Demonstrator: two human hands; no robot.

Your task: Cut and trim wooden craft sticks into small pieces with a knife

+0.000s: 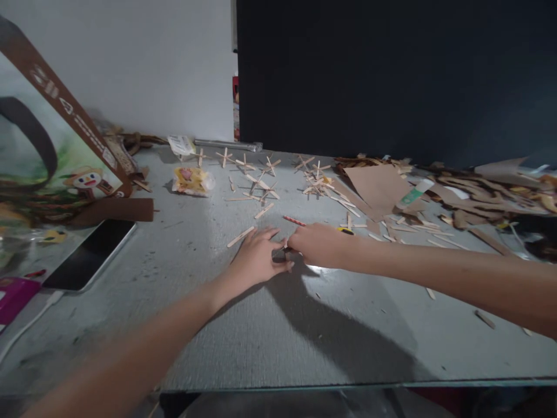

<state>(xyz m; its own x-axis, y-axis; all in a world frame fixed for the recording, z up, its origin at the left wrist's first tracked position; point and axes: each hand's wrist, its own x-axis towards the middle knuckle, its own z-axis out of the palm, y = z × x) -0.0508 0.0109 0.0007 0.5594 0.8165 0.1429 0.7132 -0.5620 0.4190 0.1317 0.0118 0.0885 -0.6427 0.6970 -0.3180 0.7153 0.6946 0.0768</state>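
Note:
My left hand [256, 255] rests low over the grey table, its fingers and thumb stretched apart towards my right hand. Between them is a dark patch, and I cannot tell whether it is shadow or an object. My right hand [311, 244] is closed right beside the left fingertips; what it grips is hidden. A red patterned stick [295, 220] shows just behind the right knuckles. Behind the right wrist, a yellow-and-black object [346, 230] is partly covered. One flat wooden craft stick [240, 237] lies behind my left hand.
Crossed wooden sticks [225, 157] and loose ones stand or lie at the back. Brown cardboard [378, 188], a green-white tube [413, 194] and scraps fill the right rear. To the left are a phone [91, 255] with a cable, a printed bag [82, 157] and a yellow packet [191, 181].

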